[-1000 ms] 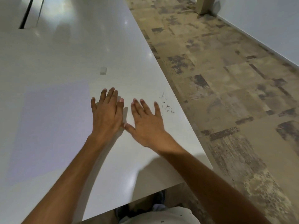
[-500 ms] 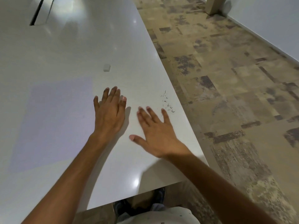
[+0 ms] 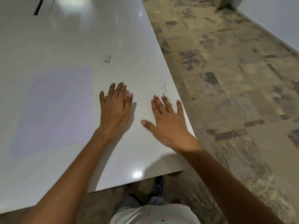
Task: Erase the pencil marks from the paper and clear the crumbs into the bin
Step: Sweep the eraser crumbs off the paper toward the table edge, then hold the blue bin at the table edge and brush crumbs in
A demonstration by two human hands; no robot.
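Nearest the camera: pale shirt hem (image 3: 155,214) w/ small dark specks, a dark shoe (image 3: 157,186) on the floor just under the table edge. Both forearms reach fwd over the white table (image 3: 80,38).

Left hand (image 3: 114,109) lies flat on the tabletop, palm down, fingers straight & close together, holding nothing. Right hand (image 3: 169,123) is just to its right, a clear gap btwn them, palm down, fingers straight & fanned apart, thumb out toward the left hand; holds nothing. It sits by the table's right edge, little finger about at the rim. Can't tell if the palm presses the surface or hovers just over it.

Crumbs (image 3: 165,91): dark eraser bits scattered just beyond the right hand's fingertips & btwn its fingers, close to the table's right edge. Some sit right at the middle fingertip.

Paper (image 3: 55,110): pale lilac-white sheet flat on the table, left of the left hand, near but not touching it. No pencil marks or writing legible on it.

Eraser (image 3: 107,58): small white block, beyond the left hand's fingertips, well apart from both hands & just past the paper's far right corner. No brand readable.

Farther: dark slot (image 3: 38,6) in the tabletop at far left. Right of the table, mottled tan/brown floor (image 3: 234,94) runs to a white wall (image 3: 275,18).
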